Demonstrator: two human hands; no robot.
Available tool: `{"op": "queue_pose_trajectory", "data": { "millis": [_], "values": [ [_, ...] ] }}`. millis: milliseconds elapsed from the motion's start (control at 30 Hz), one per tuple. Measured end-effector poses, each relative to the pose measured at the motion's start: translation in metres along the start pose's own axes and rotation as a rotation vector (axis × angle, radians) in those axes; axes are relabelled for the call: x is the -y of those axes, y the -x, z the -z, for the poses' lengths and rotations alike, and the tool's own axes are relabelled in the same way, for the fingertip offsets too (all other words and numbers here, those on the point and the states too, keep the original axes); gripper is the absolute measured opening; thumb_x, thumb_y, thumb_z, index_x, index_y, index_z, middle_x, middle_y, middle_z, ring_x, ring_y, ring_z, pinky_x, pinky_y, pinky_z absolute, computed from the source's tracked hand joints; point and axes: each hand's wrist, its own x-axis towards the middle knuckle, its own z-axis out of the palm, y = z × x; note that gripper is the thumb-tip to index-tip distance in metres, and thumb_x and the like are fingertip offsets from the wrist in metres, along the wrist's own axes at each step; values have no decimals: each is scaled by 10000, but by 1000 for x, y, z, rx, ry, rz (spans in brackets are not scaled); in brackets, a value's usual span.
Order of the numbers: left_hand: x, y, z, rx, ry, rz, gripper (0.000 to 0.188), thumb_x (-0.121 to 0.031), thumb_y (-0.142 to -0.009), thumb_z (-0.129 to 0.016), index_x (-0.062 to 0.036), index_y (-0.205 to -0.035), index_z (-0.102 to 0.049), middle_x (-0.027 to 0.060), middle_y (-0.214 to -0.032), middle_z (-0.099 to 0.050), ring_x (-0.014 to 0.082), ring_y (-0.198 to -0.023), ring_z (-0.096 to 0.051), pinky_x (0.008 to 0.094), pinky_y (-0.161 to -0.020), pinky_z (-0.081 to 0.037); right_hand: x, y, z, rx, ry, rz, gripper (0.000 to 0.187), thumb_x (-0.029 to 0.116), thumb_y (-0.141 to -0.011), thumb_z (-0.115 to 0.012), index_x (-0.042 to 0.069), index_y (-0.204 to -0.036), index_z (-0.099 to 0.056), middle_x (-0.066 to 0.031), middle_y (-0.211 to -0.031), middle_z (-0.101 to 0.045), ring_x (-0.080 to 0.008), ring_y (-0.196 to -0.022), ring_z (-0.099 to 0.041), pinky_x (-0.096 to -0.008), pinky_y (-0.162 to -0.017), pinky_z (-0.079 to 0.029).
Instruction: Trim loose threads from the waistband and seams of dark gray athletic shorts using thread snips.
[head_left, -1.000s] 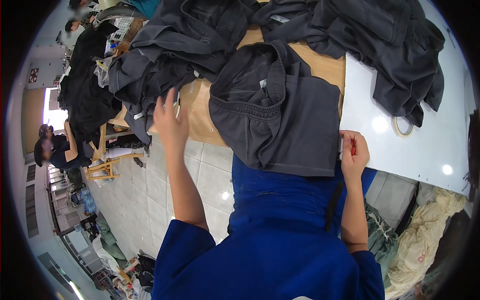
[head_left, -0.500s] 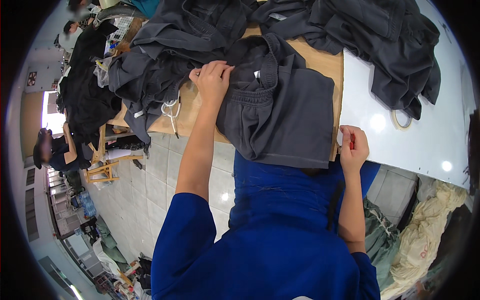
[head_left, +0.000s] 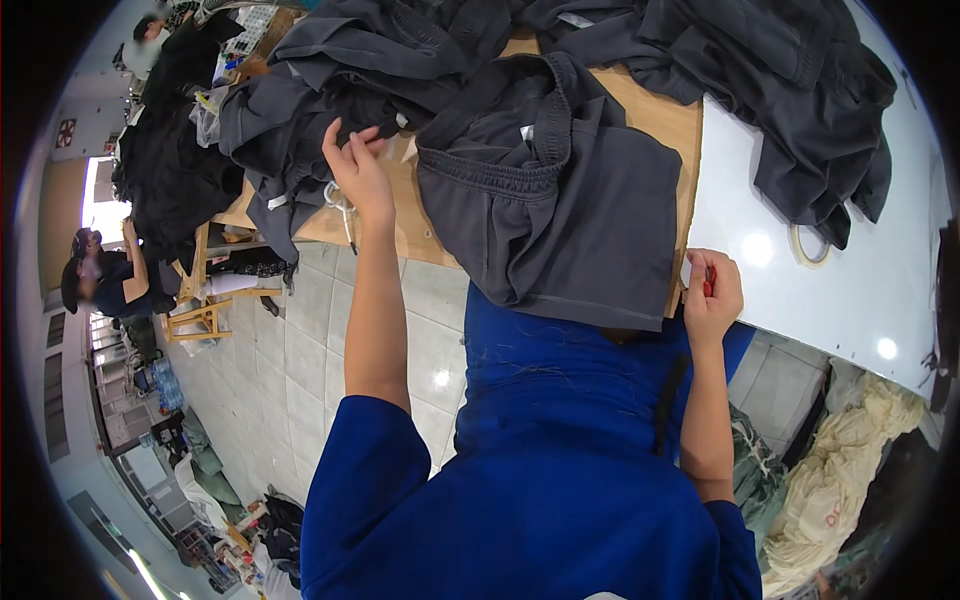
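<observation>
Dark grey shorts [head_left: 600, 220] with a gathered elastic waistband lie on the wooden table in front of me, their lower hem hanging over the near edge. A small white label shows inside the waistband. My left hand [head_left: 362, 180] is off the shorts, to their left, fingers apart and holding nothing. It is nearest a heap of dark grey garments [head_left: 265, 135] and a white cord [head_left: 338, 200]. At the table's right edge, my right hand [head_left: 713, 295] is closed round a small red tool [head_left: 710, 281], mostly hidden by the fingers.
More dark grey garments [head_left: 800, 90] lie across the back and right. A tape roll [head_left: 808, 246] rests on the white tabletop [head_left: 770, 290]. Cream sacking [head_left: 840, 480] is on the floor at right. Another person [head_left: 120, 275] sits far left, near a wooden stool [head_left: 200, 318].
My left hand has left the shorts' waistband and moved left, its fingers opening. The waistband lies spread further left. My right hand has stayed in place, still holding the red tool.
</observation>
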Motion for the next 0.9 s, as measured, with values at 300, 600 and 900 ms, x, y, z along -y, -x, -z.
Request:
{"op": "queue_pose_trajectory", "data": {
  "millis": [300, 600, 900],
  "values": [
    [-36, 65, -20, 648, -438, -199, 669, -275, -811, -692, -79, -1367, -376, 161, -1242, -554, 279, -1139, -542, 338, -941, -411, -1, -3, -1, -39, 24, 11, 34, 8, -797, -643, 35, -817, -649, -64, -712, -602, -167, -607, -530, -257, -552, -408],
    [-137, -16, -100, 487, 118, -7, 523, -93, -787, -708, -53, -1252, -470, 60, -1138, -550, 135, -1010, -528, 256, -890, -423, -6, 0, -1, 2, 64, 17, 85, 5, -729, -641, 57, -791, -620, -83, -735, -600, -245, -634, -550, -312, -580, -436],
    [-227, -231, -114, -310, 342, -585, 223, -65, -855, -606, -62, -1063, -523, 69, -1006, -544, 171, -941, -511, 291, -847, -411, -2, 4, 2, 8, 82, -25, 42, 47, -774, -660, 63, -784, -622, -73, -717, -598, -233, -619, -540, -319, -559, -426]
  ]
}}
